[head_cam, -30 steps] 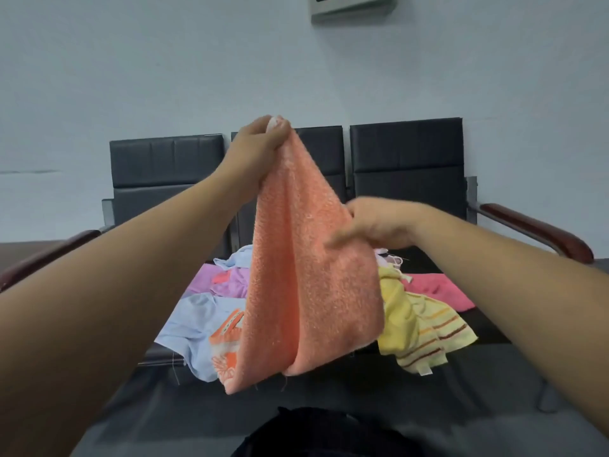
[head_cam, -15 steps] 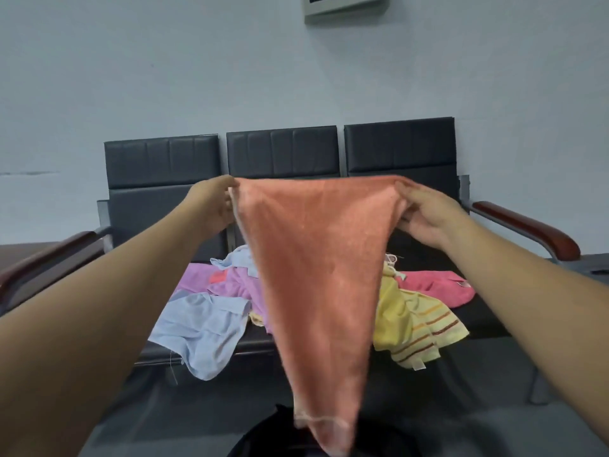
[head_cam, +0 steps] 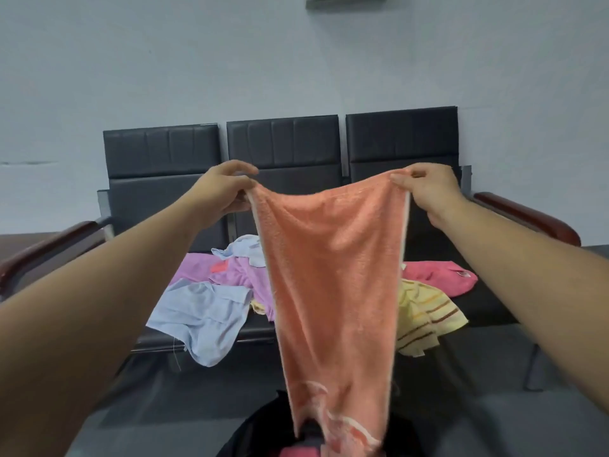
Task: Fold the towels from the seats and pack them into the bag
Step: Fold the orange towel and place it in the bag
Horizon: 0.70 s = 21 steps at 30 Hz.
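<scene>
An orange towel (head_cam: 333, 285) hangs full length in front of me. My left hand (head_cam: 224, 189) pinches its top left corner and my right hand (head_cam: 428, 189) pinches its top right corner, held apart at chest height. The towel's patterned lower end dangles over a black bag (head_cam: 263, 427) at the bottom edge, with something pink-red showing inside. Behind, on the black seats (head_cam: 487, 301), lie a light blue towel (head_cam: 201, 321), a purple towel (head_cam: 230, 272), a yellow striped towel (head_cam: 425, 315) and a pink towel (head_cam: 441, 278).
A row of three black padded seats with brown armrests (head_cam: 527, 216) stands against a pale wall. Dark grey floor lies in front of the seats. The bag sits on the floor close to me.
The towel went from folded in half to spread out. My hands have moved apart to its top corners, and it now hangs longer with the patterned end showing over the bag.
</scene>
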Each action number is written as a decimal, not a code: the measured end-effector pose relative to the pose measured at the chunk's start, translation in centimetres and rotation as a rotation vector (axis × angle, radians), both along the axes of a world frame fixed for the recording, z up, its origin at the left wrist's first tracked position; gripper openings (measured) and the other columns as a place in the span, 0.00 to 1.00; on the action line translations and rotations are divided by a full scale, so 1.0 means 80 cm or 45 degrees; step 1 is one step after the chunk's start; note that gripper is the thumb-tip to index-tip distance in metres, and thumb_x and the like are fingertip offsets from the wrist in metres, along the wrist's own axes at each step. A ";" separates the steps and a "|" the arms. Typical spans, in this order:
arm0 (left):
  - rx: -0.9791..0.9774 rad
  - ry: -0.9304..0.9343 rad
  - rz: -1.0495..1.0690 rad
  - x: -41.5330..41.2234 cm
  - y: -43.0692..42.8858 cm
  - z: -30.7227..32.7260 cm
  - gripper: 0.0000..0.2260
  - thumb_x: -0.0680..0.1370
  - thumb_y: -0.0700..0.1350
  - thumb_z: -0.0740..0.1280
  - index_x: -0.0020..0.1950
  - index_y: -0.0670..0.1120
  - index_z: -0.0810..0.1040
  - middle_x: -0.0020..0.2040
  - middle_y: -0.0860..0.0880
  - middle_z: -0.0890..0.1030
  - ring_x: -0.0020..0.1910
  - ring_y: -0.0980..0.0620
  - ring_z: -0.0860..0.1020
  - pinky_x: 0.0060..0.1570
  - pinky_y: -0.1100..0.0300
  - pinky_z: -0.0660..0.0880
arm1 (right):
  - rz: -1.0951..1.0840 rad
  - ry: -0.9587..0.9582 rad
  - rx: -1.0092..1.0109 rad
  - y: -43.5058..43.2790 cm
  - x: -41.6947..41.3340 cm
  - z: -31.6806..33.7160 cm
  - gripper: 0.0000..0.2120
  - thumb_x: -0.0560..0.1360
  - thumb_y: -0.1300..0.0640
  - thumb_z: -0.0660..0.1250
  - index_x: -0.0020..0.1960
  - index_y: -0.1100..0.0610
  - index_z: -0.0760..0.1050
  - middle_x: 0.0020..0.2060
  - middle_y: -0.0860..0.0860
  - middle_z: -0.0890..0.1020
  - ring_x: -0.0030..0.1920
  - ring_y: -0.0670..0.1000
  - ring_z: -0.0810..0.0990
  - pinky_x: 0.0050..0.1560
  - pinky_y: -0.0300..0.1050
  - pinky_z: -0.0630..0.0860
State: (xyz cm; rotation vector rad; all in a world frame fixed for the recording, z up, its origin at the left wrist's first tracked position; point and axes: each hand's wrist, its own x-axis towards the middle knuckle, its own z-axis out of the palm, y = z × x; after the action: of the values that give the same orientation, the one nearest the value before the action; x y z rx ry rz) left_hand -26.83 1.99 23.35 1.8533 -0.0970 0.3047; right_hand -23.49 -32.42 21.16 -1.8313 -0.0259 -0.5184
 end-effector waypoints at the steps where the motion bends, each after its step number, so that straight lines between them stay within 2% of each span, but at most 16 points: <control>1: -0.020 0.019 -0.087 -0.002 -0.005 0.002 0.09 0.80 0.34 0.65 0.51 0.47 0.81 0.39 0.47 0.80 0.37 0.53 0.79 0.37 0.63 0.80 | -0.005 -0.012 -0.036 0.003 -0.001 0.000 0.04 0.75 0.57 0.76 0.49 0.54 0.83 0.47 0.48 0.83 0.52 0.49 0.80 0.56 0.46 0.75; 4: -0.013 0.054 -0.329 -0.007 -0.023 0.006 0.08 0.81 0.33 0.64 0.48 0.44 0.80 0.41 0.47 0.83 0.42 0.51 0.81 0.43 0.63 0.82 | 0.041 0.003 -0.097 0.014 -0.001 -0.002 0.08 0.75 0.58 0.76 0.53 0.58 0.84 0.40 0.48 0.81 0.40 0.46 0.77 0.42 0.41 0.74; 6: 0.013 0.089 -0.456 -0.013 -0.037 0.006 0.06 0.81 0.32 0.65 0.54 0.40 0.79 0.44 0.46 0.85 0.46 0.50 0.83 0.47 0.62 0.82 | 0.108 0.036 -0.104 0.027 -0.004 -0.004 0.08 0.78 0.63 0.72 0.56 0.62 0.84 0.36 0.51 0.81 0.32 0.46 0.76 0.32 0.39 0.75; 8: 0.102 0.110 -0.555 -0.017 -0.048 0.005 0.08 0.80 0.31 0.66 0.60 0.35 0.77 0.49 0.44 0.85 0.49 0.49 0.85 0.50 0.61 0.82 | 0.220 0.036 -0.080 0.041 -0.009 -0.006 0.12 0.78 0.69 0.67 0.60 0.62 0.81 0.38 0.54 0.80 0.31 0.48 0.78 0.29 0.37 0.77; 9: 0.167 0.100 -0.568 -0.017 -0.052 0.002 0.09 0.80 0.32 0.67 0.60 0.34 0.77 0.50 0.42 0.86 0.50 0.47 0.86 0.52 0.60 0.82 | 0.276 0.030 -0.079 0.048 -0.014 -0.008 0.14 0.78 0.71 0.64 0.60 0.60 0.81 0.38 0.55 0.79 0.32 0.49 0.80 0.30 0.38 0.78; 11: 0.286 0.060 -0.516 -0.017 -0.059 -0.003 0.06 0.80 0.34 0.69 0.56 0.36 0.79 0.50 0.41 0.86 0.49 0.46 0.86 0.51 0.59 0.82 | 0.369 0.016 -0.091 0.060 -0.022 -0.011 0.15 0.78 0.73 0.61 0.52 0.57 0.81 0.37 0.57 0.78 0.33 0.52 0.81 0.33 0.41 0.79; 14: 0.515 -0.003 -0.372 -0.015 -0.067 -0.013 0.04 0.79 0.41 0.73 0.52 0.42 0.84 0.43 0.47 0.87 0.43 0.53 0.85 0.48 0.61 0.81 | 0.560 0.073 -0.065 0.076 -0.032 -0.020 0.13 0.76 0.73 0.61 0.44 0.61 0.82 0.34 0.58 0.82 0.33 0.52 0.82 0.42 0.47 0.81; 16: 0.694 -0.057 -0.278 -0.015 -0.072 -0.019 0.05 0.77 0.48 0.75 0.50 0.48 0.86 0.40 0.52 0.84 0.39 0.59 0.79 0.45 0.64 0.76 | 0.746 0.115 -0.146 0.084 -0.046 -0.023 0.05 0.77 0.67 0.68 0.48 0.66 0.83 0.37 0.58 0.84 0.38 0.51 0.83 0.45 0.44 0.83; 17: 0.749 -0.073 -0.255 -0.015 -0.074 -0.022 0.06 0.76 0.50 0.75 0.50 0.49 0.87 0.41 0.51 0.84 0.39 0.60 0.77 0.45 0.65 0.73 | 0.803 0.123 -0.241 0.087 -0.051 -0.025 0.07 0.77 0.63 0.72 0.51 0.66 0.84 0.39 0.58 0.85 0.40 0.50 0.84 0.46 0.42 0.83; 19: 0.781 -0.068 -0.244 -0.012 -0.077 -0.030 0.08 0.76 0.53 0.75 0.50 0.50 0.87 0.47 0.49 0.86 0.44 0.58 0.78 0.48 0.62 0.73 | 0.796 0.090 -0.445 0.092 -0.055 -0.034 0.10 0.76 0.58 0.75 0.53 0.64 0.84 0.42 0.58 0.86 0.41 0.49 0.84 0.48 0.41 0.84; 21: 0.721 -0.035 -0.251 -0.010 -0.077 -0.038 0.14 0.74 0.58 0.75 0.48 0.48 0.87 0.49 0.45 0.85 0.46 0.53 0.79 0.51 0.57 0.74 | 0.712 0.024 -0.455 0.099 -0.052 -0.039 0.07 0.77 0.61 0.73 0.51 0.64 0.84 0.40 0.57 0.86 0.39 0.49 0.85 0.46 0.43 0.83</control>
State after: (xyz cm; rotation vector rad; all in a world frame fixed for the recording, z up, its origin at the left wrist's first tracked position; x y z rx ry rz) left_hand -27.61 -4.19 20.28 2.3771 -0.4178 0.1727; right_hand -27.67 -24.54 18.00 -2.0604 -0.6348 -0.1011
